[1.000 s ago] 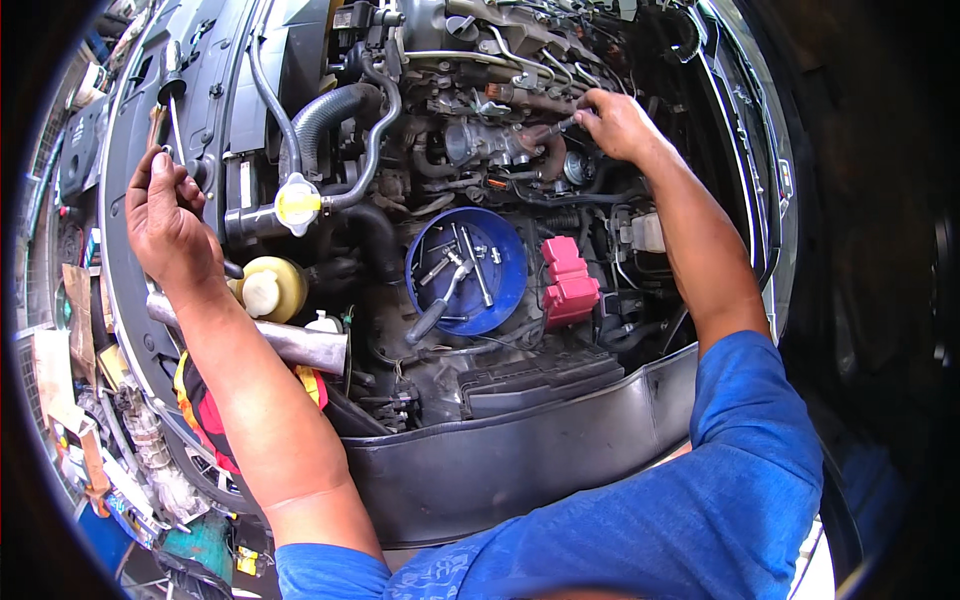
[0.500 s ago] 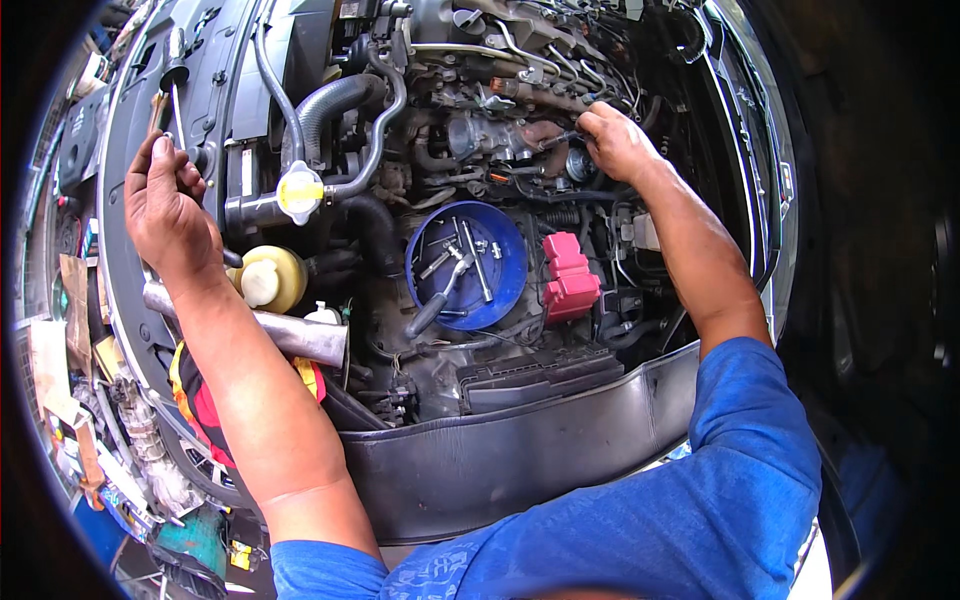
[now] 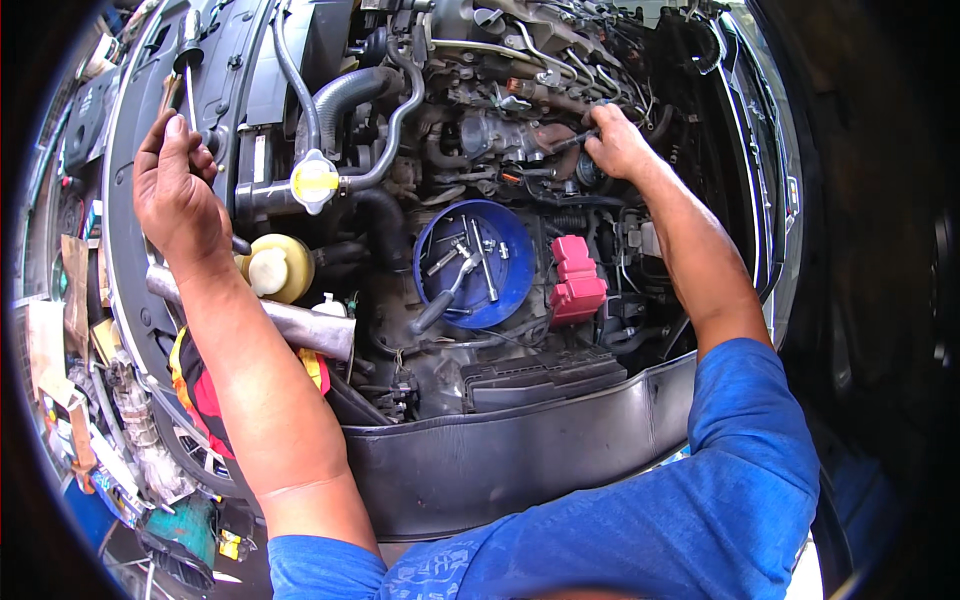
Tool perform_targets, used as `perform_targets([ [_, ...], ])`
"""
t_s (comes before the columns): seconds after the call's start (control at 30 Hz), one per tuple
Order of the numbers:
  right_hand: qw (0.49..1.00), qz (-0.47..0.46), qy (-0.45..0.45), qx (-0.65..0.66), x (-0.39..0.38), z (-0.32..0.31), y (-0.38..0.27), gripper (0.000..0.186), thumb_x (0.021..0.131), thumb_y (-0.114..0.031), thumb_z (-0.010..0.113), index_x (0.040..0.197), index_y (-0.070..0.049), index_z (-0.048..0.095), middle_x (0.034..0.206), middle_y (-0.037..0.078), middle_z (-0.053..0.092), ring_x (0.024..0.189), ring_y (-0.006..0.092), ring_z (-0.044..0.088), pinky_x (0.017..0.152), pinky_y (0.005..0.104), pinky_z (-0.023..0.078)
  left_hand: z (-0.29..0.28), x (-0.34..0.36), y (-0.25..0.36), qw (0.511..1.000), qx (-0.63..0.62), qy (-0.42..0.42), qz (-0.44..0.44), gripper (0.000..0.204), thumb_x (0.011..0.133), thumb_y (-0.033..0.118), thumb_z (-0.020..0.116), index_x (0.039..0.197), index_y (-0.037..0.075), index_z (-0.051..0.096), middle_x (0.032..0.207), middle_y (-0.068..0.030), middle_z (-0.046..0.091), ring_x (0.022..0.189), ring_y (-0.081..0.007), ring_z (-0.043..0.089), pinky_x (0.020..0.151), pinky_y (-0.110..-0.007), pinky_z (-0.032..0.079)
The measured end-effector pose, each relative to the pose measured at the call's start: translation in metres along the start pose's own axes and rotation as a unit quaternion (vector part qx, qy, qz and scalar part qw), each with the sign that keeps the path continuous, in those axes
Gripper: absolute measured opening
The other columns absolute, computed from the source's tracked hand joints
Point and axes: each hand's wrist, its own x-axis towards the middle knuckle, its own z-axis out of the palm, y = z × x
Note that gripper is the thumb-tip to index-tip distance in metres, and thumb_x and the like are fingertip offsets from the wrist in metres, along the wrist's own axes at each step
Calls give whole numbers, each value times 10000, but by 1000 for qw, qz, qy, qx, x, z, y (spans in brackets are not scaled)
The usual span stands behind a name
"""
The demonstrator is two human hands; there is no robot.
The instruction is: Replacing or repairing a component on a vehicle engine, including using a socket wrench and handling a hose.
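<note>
My left hand (image 3: 185,190) is raised at the left fender, fingers curled and thumb up, closed on something I cannot make out. Just beyond its fingertips a black-handled screwdriver (image 3: 190,42) rests beside a wooden-looking handle (image 3: 170,92). Over the engine's upper middle, my right hand (image 3: 618,145) grips a dark metal rod (image 3: 580,141) beside a rusty metal pipe (image 3: 553,135) and a cast metal housing (image 3: 480,135). Lower in the bay a blue plastic bowl (image 3: 515,285) holds several metal sockets and bars, with a ratchet's handle (image 3: 430,316) over its rim.
A yellow reservoir (image 3: 292,255), a capped radiator neck (image 3: 314,180), a silver tube (image 3: 330,332) and a red terminal cover (image 3: 575,280) lie around the bowl. A dark padded cover (image 3: 520,470) drapes the near edge. Cardboard and clutter (image 3: 60,360) fill the left side.
My left hand has risen slightly toward the screwdriver. My right hand has shifted down and right from its position a second ago, still closed. The view has shifted slightly.
</note>
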Motion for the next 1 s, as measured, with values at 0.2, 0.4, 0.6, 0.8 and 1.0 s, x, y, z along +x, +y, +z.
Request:
perform_targets([
  [0.2, 985, 143, -39, 90, 0, 5, 0, 374, 910, -227, 595, 1205, -17, 503, 1090, 299, 646, 1067, 459, 610, 929, 499, 488, 0, -1, 1, 1000, -1, 1, -1, 235, 952, 160, 659, 1119, -3, 633, 800, -17, 605, 644, -66, 515, 587, -185, 402],
  [0.4, 987, 122, -22, 98, 1, 1, -7, 414, 909, -245, 616, 1229, -14, 491, 1066, 306, 652, 1044, 461, 621, 929, 500, 491, 0, 0, 0, 1000, 0, 2, -4, 235, 948, 160, 662, 1120, 0, 638, 805, -17, 609, 651, -66, 517, 592, -188, 404],
  [0.6, 962, 220, -79, 142, 0, 1, -11, 549, 807, -179, 647, 1303, -9, 482, 1252, 273, 548, 1222, 379, 533, 1026, 412, 445, -2, 1, -1, 1000, -3, -3, -5, 228, 955, 159, 649, 1117, -1, 638, 804, -25, 614, 652, -82, 520, 595, -205, 411],
  [0.8, 988, 132, -27, 79, -1, 3, -6, 405, 905, -305, 652, 1173, -26, 533, 1152, 256, 624, 1094, 430, 595, 914, 474, 499, -2, 1, 0, 1000, 4, -5, -6, 218, 962, 156, 637, 1106, -8, 635, 797, -38, 610, 657, -103, 520, 597, -225, 415],
  [1.0, 997, -71, -17, 13, 3, -3, -3, 367, 908, -328, 653, 1117, -41, 558, 1080, 242, 614, 1046, 425, 604, 904, 477, 500, -3, 1, -1, 1000, 2, 8, -6, 192, 965, 148, 631, 1085, -1, 647, 801, -47, 613, 664, -118, 530, 611, -244, 445],
])
